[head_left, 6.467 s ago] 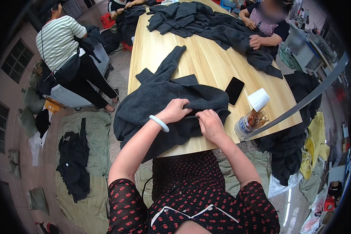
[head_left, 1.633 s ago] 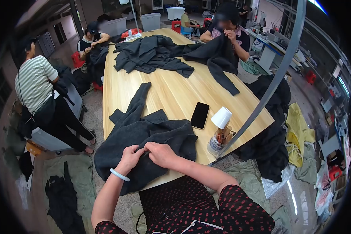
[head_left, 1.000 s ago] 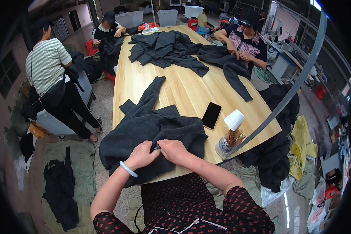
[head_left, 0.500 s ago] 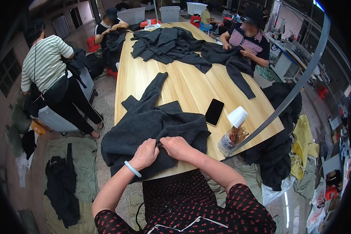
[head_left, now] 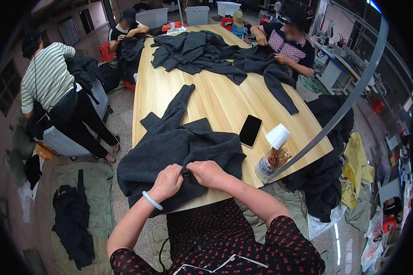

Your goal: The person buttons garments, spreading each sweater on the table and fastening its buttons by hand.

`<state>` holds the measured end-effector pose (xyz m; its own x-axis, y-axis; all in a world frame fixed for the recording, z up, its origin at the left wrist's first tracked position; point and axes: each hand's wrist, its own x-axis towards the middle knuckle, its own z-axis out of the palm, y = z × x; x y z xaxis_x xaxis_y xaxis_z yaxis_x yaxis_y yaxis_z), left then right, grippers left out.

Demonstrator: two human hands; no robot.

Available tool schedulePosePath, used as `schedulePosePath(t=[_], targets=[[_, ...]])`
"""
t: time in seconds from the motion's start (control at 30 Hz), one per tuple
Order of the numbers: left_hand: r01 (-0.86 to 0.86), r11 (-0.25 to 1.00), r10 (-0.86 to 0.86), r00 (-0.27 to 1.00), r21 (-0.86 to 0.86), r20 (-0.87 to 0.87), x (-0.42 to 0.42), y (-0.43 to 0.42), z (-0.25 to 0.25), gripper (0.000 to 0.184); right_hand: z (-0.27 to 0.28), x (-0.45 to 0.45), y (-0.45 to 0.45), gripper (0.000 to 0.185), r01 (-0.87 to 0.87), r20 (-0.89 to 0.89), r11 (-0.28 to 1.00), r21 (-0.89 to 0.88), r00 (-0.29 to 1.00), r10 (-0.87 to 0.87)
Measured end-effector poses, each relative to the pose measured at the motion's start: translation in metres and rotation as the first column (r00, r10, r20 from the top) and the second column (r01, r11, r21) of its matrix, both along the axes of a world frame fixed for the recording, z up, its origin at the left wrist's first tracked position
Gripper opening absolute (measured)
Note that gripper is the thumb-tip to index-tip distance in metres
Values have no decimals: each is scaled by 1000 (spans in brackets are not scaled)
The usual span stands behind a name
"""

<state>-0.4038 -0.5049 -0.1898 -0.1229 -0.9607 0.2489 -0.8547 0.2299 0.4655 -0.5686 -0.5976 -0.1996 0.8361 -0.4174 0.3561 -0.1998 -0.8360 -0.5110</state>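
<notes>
A dark grey knit garment (head_left: 156,151) lies bunched over the near left edge of the wooden table (head_left: 215,101), one sleeve stretching away from me. My left hand (head_left: 168,180), below which a pale bangle circles the wrist, pinches a fold of the cloth. Close beside it, my right hand (head_left: 205,173) is closed on the same garment, fingertips almost touching those of the left. A small bit of cloth shows between the two hands; its detail is too small to tell. To the right lie a black phone (head_left: 250,130) and a jar of tools (head_left: 266,166) beneath a white cup (head_left: 277,136).
A grey metal bar (head_left: 335,128) rises from the table's right corner. Dark garments (head_left: 188,50) are heaped at the far end. One co-worker (head_left: 291,43) handles cloth at the far right, another (head_left: 126,32) at the far left. A person in stripes (head_left: 55,78) stands by a bin.
Since the earliest frame, my hands have come close together on the garment's near part. In the last half second they barely move, while the striped person leans further left.
</notes>
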Motion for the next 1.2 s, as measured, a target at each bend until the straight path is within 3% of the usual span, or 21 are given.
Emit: schedulePosePath(t=[0.17,0.2,0.23,0.37,0.43,0.5,0.6,0.7,0.73,0.83,0.9,0.97,1.03,1.13,1.2], targets=[[99,994,-90,984,51,-151,5,-2,19,12,16,-3,-5,23,29,97,982,186,994,-48],[74,988,-45,976,133,-213,6,-3,25,18,19,-4,-6,37,33,146,991,132,988,-52],[58,988,-23,973,145,-229,7,-5,27,21,22,-3,-6,35,11,200,992,124,979,-36],[75,984,-9,927,163,-375,16,-13,20,20,18,-1,-24,17,-78,75,990,115,995,70],[-23,996,53,928,86,-368,29,-14,8,21,18,-1,-32,16,37,94,993,108,994,-47],[-177,982,186,967,68,-174,50,-8,-2,23,4,4,-43,15,169,77,983,76,982,-174],[-279,940,295,954,198,-54,74,13,-12,31,-7,9,-44,18,221,-75,975,5,973,-220],[-278,933,294,955,229,-36,85,30,-25,34,-9,16,-39,18,184,-28,975,-126,982,-189],[-278,930,295,955,240,-35,87,33,-27,38,-7,21,-36,17,159,87,968,-195,986,-144],[-265,933,282,959,244,-36,89,35,-27,39,9,38,-15,16,-43,210,983,-176,974,80],[-250,922,268,963,294,-22,86,34,-21,35,3,49,4,17,-205,119,973,-108,969,217],[-227,935,241,970,273,-19,88,31,-24,32,-4,57,13,23,-256,3,960,-113,966,258],[-204,961,212,977,189,-26,93,31,-35,30,-7,60,15,28,-247,-69,964,-101,968,240],[-247,933,278,956,261,-89,101,30,-32,29,-1,57,16,34,-245,-246,969,5,939,239],[-238,924,287,948,299,-134,100,33,-24,31,-6,58,19,34,-256,-175,959,-122,957,233]])
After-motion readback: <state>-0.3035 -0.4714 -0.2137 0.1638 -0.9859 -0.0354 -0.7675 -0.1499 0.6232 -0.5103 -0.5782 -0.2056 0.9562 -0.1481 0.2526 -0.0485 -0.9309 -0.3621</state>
